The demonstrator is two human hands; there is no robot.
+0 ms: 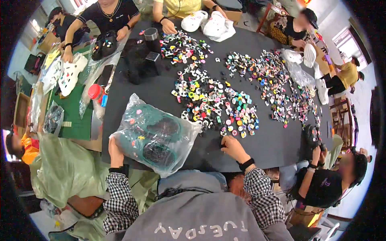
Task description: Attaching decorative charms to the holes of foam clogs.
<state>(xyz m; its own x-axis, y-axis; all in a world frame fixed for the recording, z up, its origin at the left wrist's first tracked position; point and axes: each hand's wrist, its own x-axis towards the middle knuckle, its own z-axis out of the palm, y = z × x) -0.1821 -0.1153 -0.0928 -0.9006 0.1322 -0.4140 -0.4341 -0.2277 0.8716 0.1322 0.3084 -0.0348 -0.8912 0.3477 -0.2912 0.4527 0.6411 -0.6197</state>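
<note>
1. Near the front of the black table (pixel 269 140), left of centre: clear plastic bag (pixel 157 138), with dark green clogs (pixel 160 154) inside, dotted with pink and yellow charms.
2. At the bag's left edge: left hand (pixel 116 152), touching the plastic, fingers partly hidden; cannot tell how firmly closed.
3. Well apart, right of the bag: right hand (pixel 234 148), low over the table, fingers bent together near a small dark spot; cannot tell whether anything is pinched.
4. Just beyond the right hand: loose, colourful charms (pixel 237 128), spreading in heaps toward the far side.
5. Left of the bag: red-lidded jar (pixel 95 92), near a green board (pixel 74 108).
6. Farther out: white clogs (pixel 213 26) before a co-worker at the far edge; at right, another co-worker's hands on a dark shoe (pixel 312 135).
</note>
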